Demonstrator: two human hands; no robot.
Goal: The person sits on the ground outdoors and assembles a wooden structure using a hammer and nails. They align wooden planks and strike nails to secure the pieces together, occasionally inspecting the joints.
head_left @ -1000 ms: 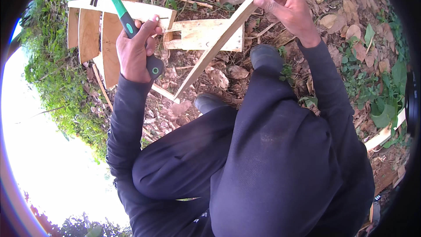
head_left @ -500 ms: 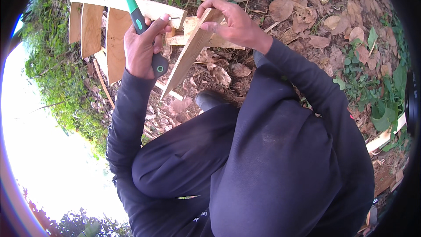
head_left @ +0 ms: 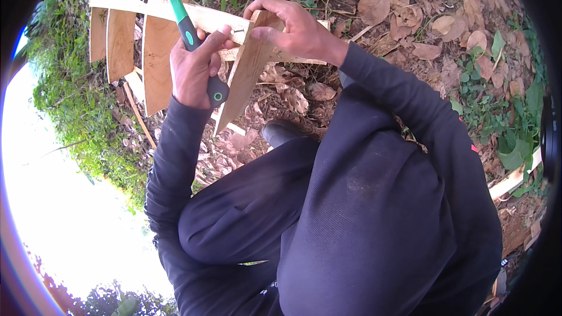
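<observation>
My left hand (head_left: 193, 67) grips a hammer (head_left: 186, 26) with a green and black handle, its metal head up near the top edge. My right hand (head_left: 293, 26) holds the upper end of a wooden slat (head_left: 246, 76), fingers pinching a small nail at its top. The slat leans down toward my dark shoe (head_left: 281, 131). Its top rests against a long pale rail (head_left: 205, 17) that carries other wooden slats (head_left: 155, 61) to the left.
Dry brown leaves cover the ground (head_left: 421, 23). Green plants (head_left: 503, 117) grow at the right and a green bank (head_left: 64, 99) at the left. Loose strips of wood (head_left: 515, 178) lie at the right. My dark trousers fill the lower middle.
My right hand has brought the slat's top left and down onto the rail, beside my left hand. The hammer has stayed raised in my left hand.
</observation>
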